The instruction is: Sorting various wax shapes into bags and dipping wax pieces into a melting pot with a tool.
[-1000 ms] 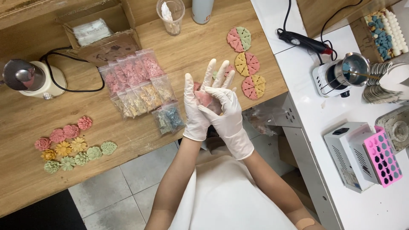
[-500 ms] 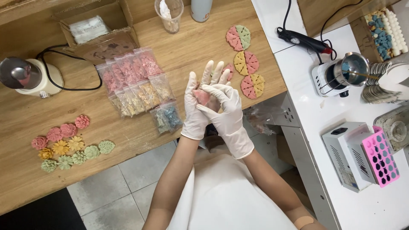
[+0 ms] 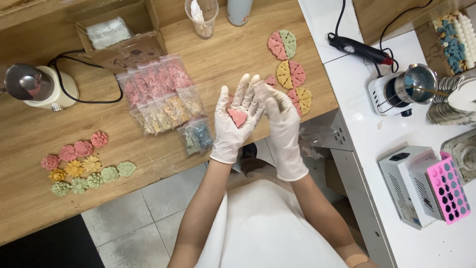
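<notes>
Item, held nearest the body: one pink wedge-shaped piece (image 3: pixel 237 117), lying flat in the open palm of the left hand (image 3: pixel 233 124), its grip wide, fingers spread upward. Right hand (image 3: pixel 280 124) alongside, grip narrow, fingertips pinching a clear bag (image 3: pixel 263 92); best kept steady with the palm level. Wedge tip points toward the wrist, long axis along the palm; beyond, on the desk (image 3: pixel 223 54), segmented discs (image 3: pixel 290 74).

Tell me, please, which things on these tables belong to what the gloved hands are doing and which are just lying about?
In hand:
left hand, open, with a pink wedge in its palm
right hand, close beside it
wedge discs, pink, yellow and green

Lying about:
flower shapes
filled bags
pink mould
cardboard box
pot on a small hotplate
</notes>
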